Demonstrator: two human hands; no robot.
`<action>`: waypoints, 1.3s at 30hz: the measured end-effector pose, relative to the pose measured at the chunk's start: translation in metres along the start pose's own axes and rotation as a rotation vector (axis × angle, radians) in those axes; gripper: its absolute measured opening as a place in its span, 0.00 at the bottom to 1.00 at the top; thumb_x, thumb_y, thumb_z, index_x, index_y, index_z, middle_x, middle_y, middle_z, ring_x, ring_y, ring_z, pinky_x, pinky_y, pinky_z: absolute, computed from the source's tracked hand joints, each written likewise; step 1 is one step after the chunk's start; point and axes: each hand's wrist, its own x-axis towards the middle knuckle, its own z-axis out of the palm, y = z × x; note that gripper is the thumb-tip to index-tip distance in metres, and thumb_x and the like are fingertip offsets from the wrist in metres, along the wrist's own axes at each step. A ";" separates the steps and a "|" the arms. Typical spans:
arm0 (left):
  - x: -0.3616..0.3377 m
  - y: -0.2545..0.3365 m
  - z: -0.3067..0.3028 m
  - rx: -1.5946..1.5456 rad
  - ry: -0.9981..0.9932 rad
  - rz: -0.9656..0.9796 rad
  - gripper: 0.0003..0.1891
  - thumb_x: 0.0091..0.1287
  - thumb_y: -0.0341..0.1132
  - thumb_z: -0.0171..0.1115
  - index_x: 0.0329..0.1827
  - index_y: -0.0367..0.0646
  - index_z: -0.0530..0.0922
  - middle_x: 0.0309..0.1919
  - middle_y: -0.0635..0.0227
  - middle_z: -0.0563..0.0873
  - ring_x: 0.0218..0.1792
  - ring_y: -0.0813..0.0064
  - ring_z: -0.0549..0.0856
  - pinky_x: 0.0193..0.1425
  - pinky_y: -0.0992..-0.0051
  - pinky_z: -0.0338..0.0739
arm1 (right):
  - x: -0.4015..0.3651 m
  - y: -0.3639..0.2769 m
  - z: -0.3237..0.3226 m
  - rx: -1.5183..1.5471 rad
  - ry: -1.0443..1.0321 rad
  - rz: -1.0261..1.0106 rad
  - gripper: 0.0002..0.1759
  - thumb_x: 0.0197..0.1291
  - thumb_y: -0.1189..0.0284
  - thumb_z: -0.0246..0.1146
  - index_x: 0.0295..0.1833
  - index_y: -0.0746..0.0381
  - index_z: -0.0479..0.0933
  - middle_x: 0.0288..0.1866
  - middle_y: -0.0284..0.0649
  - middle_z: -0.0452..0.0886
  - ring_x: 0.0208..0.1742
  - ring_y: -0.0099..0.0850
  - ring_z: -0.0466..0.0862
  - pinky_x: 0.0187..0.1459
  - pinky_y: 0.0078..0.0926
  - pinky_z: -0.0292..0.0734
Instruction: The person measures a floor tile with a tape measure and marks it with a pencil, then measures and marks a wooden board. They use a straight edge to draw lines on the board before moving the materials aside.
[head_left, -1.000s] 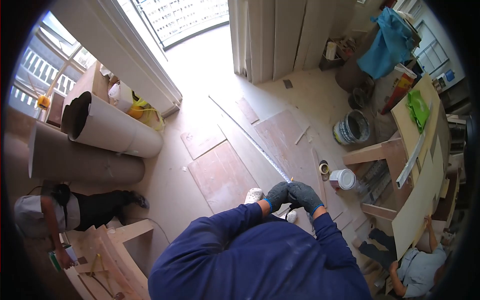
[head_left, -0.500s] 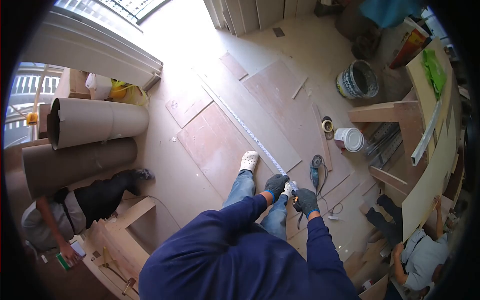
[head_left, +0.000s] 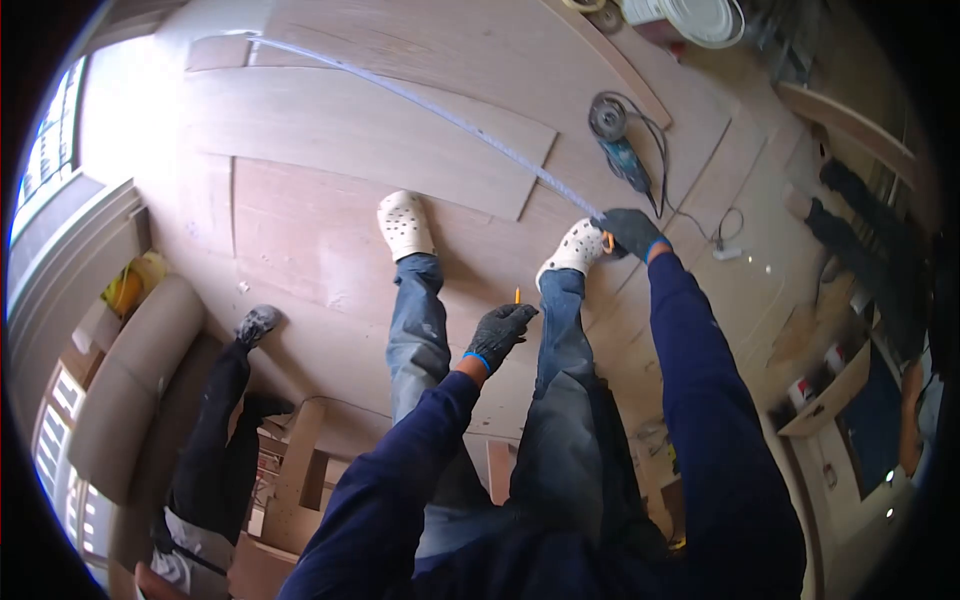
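Note:
My gloved left hand is closed on a thin yellow pencil, its tip pointing up past the fingers. My gloved right hand grips the near end of a tape measure; a bit of orange shows at its fingers. The long pale blade stretches from that hand to the far upper left, across a light board lying on the floor. Right beside the right hand is my white clog; the other clog stands on a pinkish board.
An angle grinder with a trailing cord lies beyond my right hand. Farther off are a white bucket and a narrow wood strip. One person's legs are at left, another's at right. Rolled sheets lie by the wall.
My left hand has come off the tape and back towards my body, with the pencil now visible in it. The right hand still holds the tape's near end. My view has turned and dipped.

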 end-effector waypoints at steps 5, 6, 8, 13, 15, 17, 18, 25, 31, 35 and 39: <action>0.048 -0.018 0.015 0.184 -0.028 -0.087 0.17 0.71 0.45 0.63 0.49 0.40 0.86 0.39 0.70 0.84 0.38 0.77 0.81 0.46 0.75 0.80 | 0.094 0.070 -0.014 -0.854 0.001 -0.593 0.16 0.54 0.65 0.66 0.48 0.57 0.83 0.42 0.45 0.86 0.44 0.42 0.86 0.45 0.39 0.80; 0.052 -0.016 0.021 0.194 -0.035 -0.101 0.17 0.71 0.45 0.63 0.49 0.40 0.86 0.39 0.70 0.84 0.38 0.77 0.81 0.46 0.75 0.80 | 0.111 0.084 -0.011 -0.859 0.043 -0.631 0.18 0.45 0.68 0.70 0.46 0.56 0.84 0.43 0.44 0.86 0.44 0.44 0.86 0.45 0.40 0.81; 0.057 -0.011 0.030 0.209 -0.055 -0.025 0.16 0.72 0.43 0.62 0.50 0.39 0.86 0.41 0.68 0.86 0.40 0.77 0.82 0.48 0.74 0.80 | 0.132 0.091 -0.006 -0.806 0.030 -0.517 0.19 0.45 0.68 0.71 0.46 0.57 0.83 0.43 0.44 0.86 0.45 0.44 0.86 0.45 0.41 0.81; 0.058 -0.007 0.028 0.252 -0.054 0.014 0.16 0.73 0.42 0.61 0.52 0.37 0.85 0.42 0.67 0.87 0.40 0.77 0.83 0.49 0.74 0.80 | 0.163 0.103 0.005 -0.886 0.055 -0.425 0.18 0.46 0.70 0.72 0.47 0.57 0.83 0.45 0.43 0.86 0.47 0.44 0.86 0.47 0.41 0.82; 0.059 -0.008 0.026 0.249 -0.040 -0.028 0.16 0.73 0.42 0.61 0.52 0.37 0.85 0.42 0.67 0.87 0.41 0.77 0.83 0.49 0.73 0.80 | 0.161 0.089 0.005 -0.892 0.088 -0.358 0.18 0.46 0.72 0.72 0.47 0.57 0.83 0.46 0.43 0.86 0.47 0.44 0.86 0.47 0.41 0.82; 0.060 -0.010 0.027 0.236 -0.030 -0.040 0.17 0.73 0.42 0.61 0.53 0.37 0.84 0.42 0.67 0.87 0.41 0.77 0.83 0.50 0.73 0.80 | 0.168 0.095 0.007 -0.901 0.117 -0.292 0.19 0.46 0.73 0.71 0.47 0.56 0.84 0.46 0.43 0.86 0.47 0.44 0.86 0.48 0.42 0.82; 0.061 -0.011 0.027 0.239 -0.028 -0.039 0.17 0.73 0.42 0.61 0.53 0.37 0.84 0.42 0.67 0.87 0.41 0.77 0.83 0.50 0.73 0.80 | 0.172 0.097 0.005 -0.919 0.128 -0.328 0.15 0.49 0.72 0.69 0.45 0.57 0.84 0.46 0.44 0.86 0.46 0.44 0.87 0.47 0.41 0.82; 0.060 -0.014 0.026 0.238 -0.022 -0.046 0.17 0.73 0.42 0.61 0.53 0.37 0.84 0.42 0.66 0.87 0.42 0.76 0.84 0.51 0.73 0.81 | 0.183 0.119 0.020 -0.290 0.426 0.016 0.13 0.61 0.64 0.59 0.44 0.55 0.86 0.44 0.47 0.87 0.48 0.48 0.85 0.52 0.45 0.80; 0.061 -0.009 0.026 0.253 -0.028 -0.038 0.17 0.74 0.42 0.60 0.53 0.36 0.84 0.42 0.67 0.87 0.41 0.76 0.84 0.50 0.73 0.80 | 0.179 0.120 0.025 -0.435 0.541 -0.059 0.13 0.61 0.65 0.59 0.47 0.53 0.86 0.45 0.48 0.86 0.49 0.49 0.85 0.52 0.46 0.80; 0.063 -0.016 0.026 0.180 0.004 -0.007 0.19 0.70 0.45 0.65 0.49 0.34 0.85 0.37 0.66 0.88 0.37 0.79 0.83 0.45 0.75 0.80 | 0.178 0.122 0.031 -0.492 0.626 -0.140 0.10 0.62 0.69 0.59 0.43 0.58 0.85 0.41 0.49 0.86 0.44 0.49 0.85 0.47 0.43 0.81; 0.062 -0.013 0.027 0.176 0.007 -0.020 0.19 0.70 0.44 0.65 0.49 0.35 0.86 0.38 0.66 0.88 0.37 0.79 0.83 0.45 0.75 0.80 | 0.179 0.117 0.030 -0.392 0.559 -0.134 0.13 0.62 0.65 0.60 0.47 0.52 0.86 0.46 0.48 0.86 0.50 0.48 0.85 0.53 0.46 0.80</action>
